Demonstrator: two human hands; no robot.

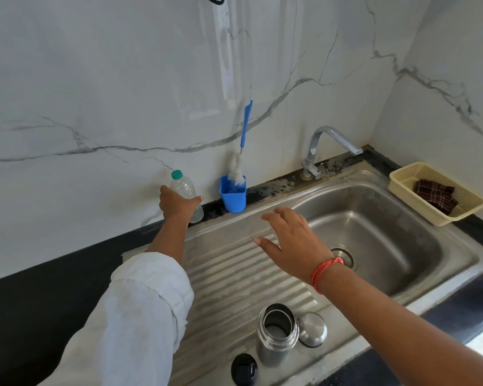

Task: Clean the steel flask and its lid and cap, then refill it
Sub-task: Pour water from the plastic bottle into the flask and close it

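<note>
The steel flask (277, 332) stands upright and uncapped on the ribbed drainboard (229, 274), near the front edge. Its domed steel cap (313, 328) lies just to its right, and the black lid (244, 369) lies in front to its left. My left hand (176, 204) grips a clear plastic water bottle (184, 189) with a green cap, back by the wall. My right hand (293, 243) hovers over the drainboard with fingers spread, holding nothing.
A blue cup (232, 197) holding a blue-handled bottle brush (239, 168) stands by the wall. The steel sink basin (374, 232) with its tap (329, 149) lies to the right. A cream basket (437, 192) with a checked cloth sits at the far right.
</note>
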